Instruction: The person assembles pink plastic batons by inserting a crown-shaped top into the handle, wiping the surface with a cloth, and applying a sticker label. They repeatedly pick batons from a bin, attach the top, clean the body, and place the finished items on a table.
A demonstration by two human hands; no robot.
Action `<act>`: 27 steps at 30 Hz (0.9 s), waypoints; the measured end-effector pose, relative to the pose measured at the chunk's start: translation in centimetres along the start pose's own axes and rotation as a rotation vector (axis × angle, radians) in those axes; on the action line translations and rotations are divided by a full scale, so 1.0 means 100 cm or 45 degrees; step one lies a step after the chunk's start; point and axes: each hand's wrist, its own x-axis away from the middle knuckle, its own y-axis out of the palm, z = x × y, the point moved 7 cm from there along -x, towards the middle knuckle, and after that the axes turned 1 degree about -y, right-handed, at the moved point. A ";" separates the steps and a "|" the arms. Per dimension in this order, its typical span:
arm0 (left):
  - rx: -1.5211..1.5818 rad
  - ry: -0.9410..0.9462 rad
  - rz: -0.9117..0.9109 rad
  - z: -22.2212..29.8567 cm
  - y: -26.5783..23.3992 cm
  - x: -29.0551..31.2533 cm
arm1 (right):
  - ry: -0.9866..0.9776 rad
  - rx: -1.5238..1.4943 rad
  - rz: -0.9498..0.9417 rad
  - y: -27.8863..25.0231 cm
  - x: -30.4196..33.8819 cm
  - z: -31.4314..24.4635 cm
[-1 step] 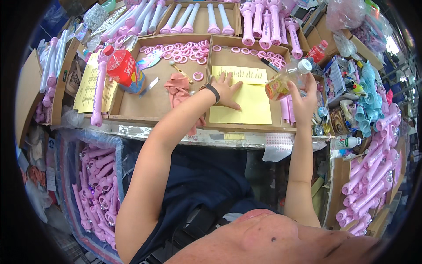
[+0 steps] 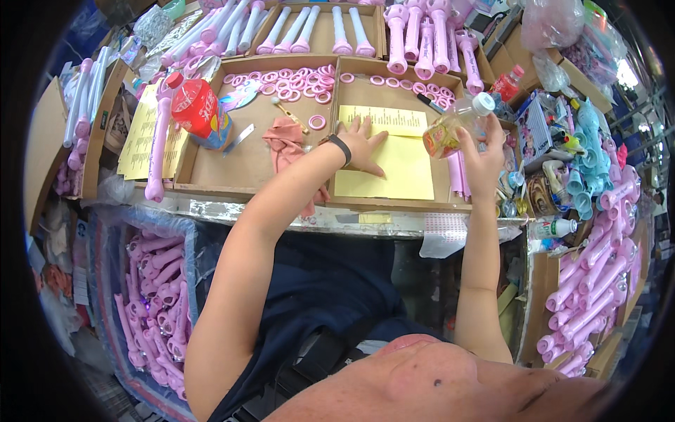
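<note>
My left hand (image 2: 362,145), with a black band on its wrist, lies flat with fingers spread on yellow paper sheets (image 2: 404,176) inside a shallow cardboard tray (image 2: 383,205). To the right, my right hand (image 2: 484,158) grips a small clear plastic bottle (image 2: 450,130) with a white cap and yellowish contents, tilted above the tray's right edge. Pink rings (image 2: 422,88) lie along the tray's far side.
A second tray (image 2: 211,186) on the left holds a red bottle (image 2: 195,107), a pink cloth (image 2: 285,141) and more pink rings (image 2: 288,76). Pink and white wand-like toys (image 2: 422,39) fill boxes behind, and more pink ones (image 2: 590,295) sit in bins at both sides.
</note>
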 end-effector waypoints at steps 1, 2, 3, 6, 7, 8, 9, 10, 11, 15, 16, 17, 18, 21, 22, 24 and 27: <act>0.012 0.019 0.018 -0.001 0.001 0.000 | 0.066 0.011 -0.011 0.006 -0.003 0.004; 0.010 0.024 0.045 -0.002 0.002 0.000 | 0.083 0.020 -0.021 0.013 -0.005 0.006; 0.014 0.038 0.079 -0.002 0.003 0.000 | -0.001 0.009 -0.031 0.020 -0.006 0.003; 0.040 0.106 0.198 0.003 0.005 0.004 | 0.065 0.073 -0.004 0.041 -0.005 0.018; 0.041 0.106 0.223 0.005 0.004 0.007 | 0.057 0.068 0.003 0.047 -0.005 0.023; -0.044 0.157 0.381 0.012 -0.001 0.017 | 0.196 0.021 -0.108 0.057 -0.001 0.035; -0.105 0.199 0.364 0.017 -0.001 0.023 | 0.214 -0.031 -0.085 0.061 0.001 0.041; -0.172 0.211 0.258 0.020 0.002 0.029 | 0.225 -0.096 -0.038 0.062 0.003 0.045; -0.228 0.213 0.149 0.020 0.005 0.040 | 0.304 -0.166 -0.040 0.068 0.006 0.051; 0.028 0.548 0.814 0.006 -0.017 0.162 | 0.248 -0.392 -0.137 0.077 0.015 0.040; 0.091 0.576 0.970 -0.010 -0.017 0.203 | 0.214 -0.263 -0.173 0.076 0.019 0.034; 0.157 0.605 1.117 -0.024 -0.013 0.245 | 0.113 -0.115 -0.188 0.076 0.024 0.024; 0.151 0.484 1.144 -0.046 0.000 0.282 | 0.053 -0.083 -0.188 0.074 0.027 0.016; 0.212 -0.046 1.245 -0.118 0.057 0.395 | -0.080 0.186 -0.153 0.067 0.043 -0.003; 0.263 -0.323 1.234 -0.146 0.087 0.436 | -0.116 0.274 -0.151 0.063 0.049 -0.010; 0.396 -0.875 1.246 -0.184 0.162 0.525 | -0.346 0.382 0.014 0.056 0.062 -0.033; 0.510 -1.687 1.034 -0.206 0.298 0.659 | -0.533 0.459 -0.033 0.069 0.078 -0.060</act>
